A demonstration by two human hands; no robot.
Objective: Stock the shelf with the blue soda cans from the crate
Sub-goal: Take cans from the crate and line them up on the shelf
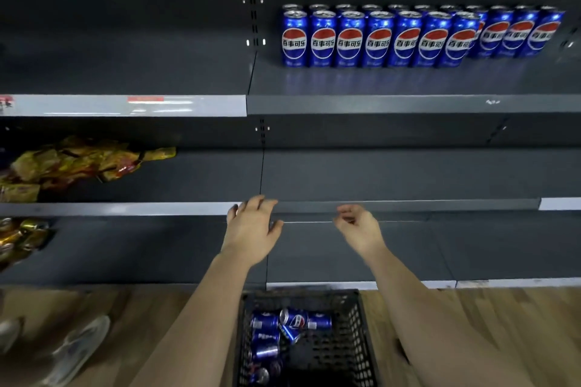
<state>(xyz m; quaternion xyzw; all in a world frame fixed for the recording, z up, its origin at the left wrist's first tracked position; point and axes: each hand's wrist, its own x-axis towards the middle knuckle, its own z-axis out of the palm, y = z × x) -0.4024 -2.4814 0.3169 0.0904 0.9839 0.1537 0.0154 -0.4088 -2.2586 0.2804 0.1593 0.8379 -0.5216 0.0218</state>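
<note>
Glossy metal cans [377, 38], matt shelf [408, 78], wood floor [503, 317]

Bare shelf [408, 82] before the cans [377, 39]; front row's right end unfilled.

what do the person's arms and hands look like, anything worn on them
Both arms are bare as far as the view shows: no sleeves in sight. The left hand and right hand wear no gloves, and no watch, bracelet or ring shows on the wrists or fingers. The picture is slightly blurred, so small details such as a thin ring cannot be ruled out.

Yellow snack packets [75, 163] heaped left; gold cans [22, 236], perhaps, below; wood floor [503, 317].
</note>
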